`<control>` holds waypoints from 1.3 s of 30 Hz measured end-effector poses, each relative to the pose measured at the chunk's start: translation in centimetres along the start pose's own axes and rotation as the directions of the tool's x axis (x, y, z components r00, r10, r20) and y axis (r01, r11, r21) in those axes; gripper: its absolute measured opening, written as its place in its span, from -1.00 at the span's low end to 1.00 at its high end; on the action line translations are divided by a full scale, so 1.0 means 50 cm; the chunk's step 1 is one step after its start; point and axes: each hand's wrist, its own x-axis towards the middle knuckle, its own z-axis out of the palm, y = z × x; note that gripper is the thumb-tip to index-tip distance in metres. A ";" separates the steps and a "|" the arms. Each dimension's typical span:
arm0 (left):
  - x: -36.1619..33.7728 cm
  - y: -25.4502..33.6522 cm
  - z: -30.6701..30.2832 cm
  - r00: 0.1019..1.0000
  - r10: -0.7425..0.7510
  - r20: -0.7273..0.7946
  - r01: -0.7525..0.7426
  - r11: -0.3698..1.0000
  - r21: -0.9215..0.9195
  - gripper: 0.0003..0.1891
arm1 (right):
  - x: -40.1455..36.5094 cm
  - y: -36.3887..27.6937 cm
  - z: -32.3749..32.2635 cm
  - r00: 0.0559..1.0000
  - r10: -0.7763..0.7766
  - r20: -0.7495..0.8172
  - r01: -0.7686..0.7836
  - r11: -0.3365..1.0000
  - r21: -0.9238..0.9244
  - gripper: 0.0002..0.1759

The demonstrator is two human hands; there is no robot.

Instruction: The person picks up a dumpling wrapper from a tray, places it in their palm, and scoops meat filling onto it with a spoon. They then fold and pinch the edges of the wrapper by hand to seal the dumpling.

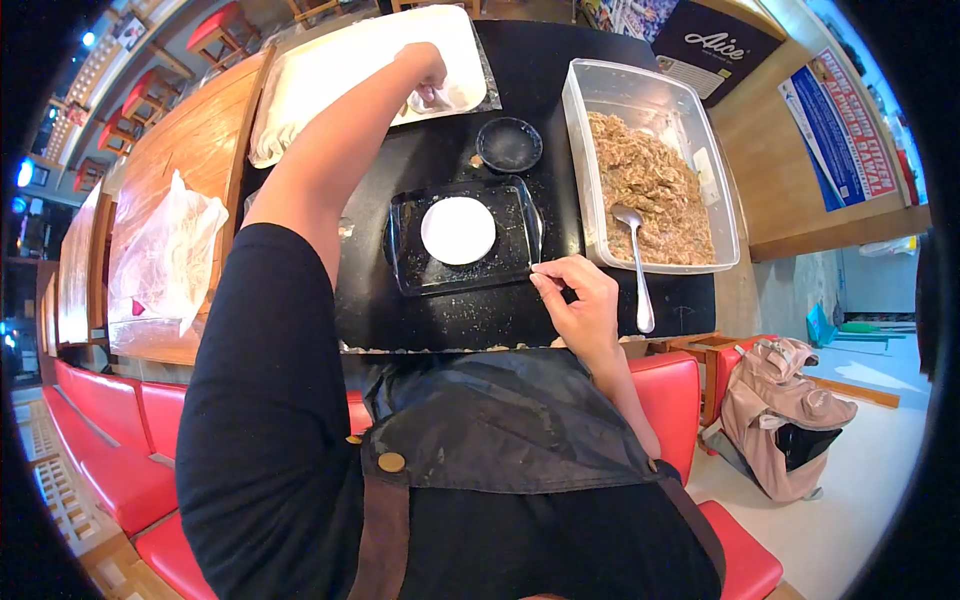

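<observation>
My left hand (425,72) reaches over the large white tray (350,75) at the top, its fingers pressed together at the tray's near right part; what they hold is hidden. A pinch of my right hand (580,303) closes on the right rim of a small black tray (420,280). In that tray lies a flat white disc (458,230). Just behind it stands a small dark bowl (509,145). To the right, a clear plastic container (590,215) holds a brown, shredded-looking mixture (650,185), with a metal spoon (638,265) resting on the mixture and over the near rim.
Crumpled clear plastic (170,245) lies on the wooden table (205,120) at the left. A dark box (710,45) stands behind the container. Red seats (105,410) line the near side. A pink backpack (780,420) sits on the floor at the right.
</observation>
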 end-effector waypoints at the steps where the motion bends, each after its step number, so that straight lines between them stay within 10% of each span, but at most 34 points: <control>1: -0.001 -0.001 0.000 1.000 0.003 -0.013 -0.003 1.000 -0.024 -0.83 | 0.000 0.000 0.000 1.000 0.000 -0.001 0.000 1.000 0.004 -0.91; 9: -0.002 -0.012 -0.002 0.999 0.036 -0.039 -0.042 0.986 -0.160 -0.91 | -0.002 0.000 0.006 1.000 -0.015 -0.006 0.015 1.000 0.007 -0.90; 15: 0.031 -0.017 0.007 0.996 0.094 0.002 -0.094 0.991 0.099 -0.88 | -0.004 -0.003 0.004 1.000 -0.002 0.008 0.002 1.000 0.008 -0.91; 27: -0.043 -0.022 -0.006 0.982 0.017 -0.189 -0.053 0.982 -0.184 -0.78 | -0.003 0.001 0.006 1.000 -0.001 0.017 0.000 1.000 0.026 -0.91; 32: -0.081 -0.004 -0.010 0.787 0.208 -0.580 -0.198 0.977 0.081 -0.77 | 0.001 0.000 0.003 0.999 -0.014 0.030 0.013 1.000 0.008 -0.91; 35: -0.077 -0.025 -0.011 0.647 0.525 -0.553 -0.544 0.826 0.147 -0.82 | -0.001 0.002 0.009 0.999 -0.037 0.022 0.036 0.999 0.012 -0.92; 39: -0.127 -0.042 -0.021 0.544 0.552 -0.632 -0.632 0.765 0.124 -0.77 | 0.000 -0.001 0.009 0.999 -0.043 0.017 0.043 0.999 0.001 -0.92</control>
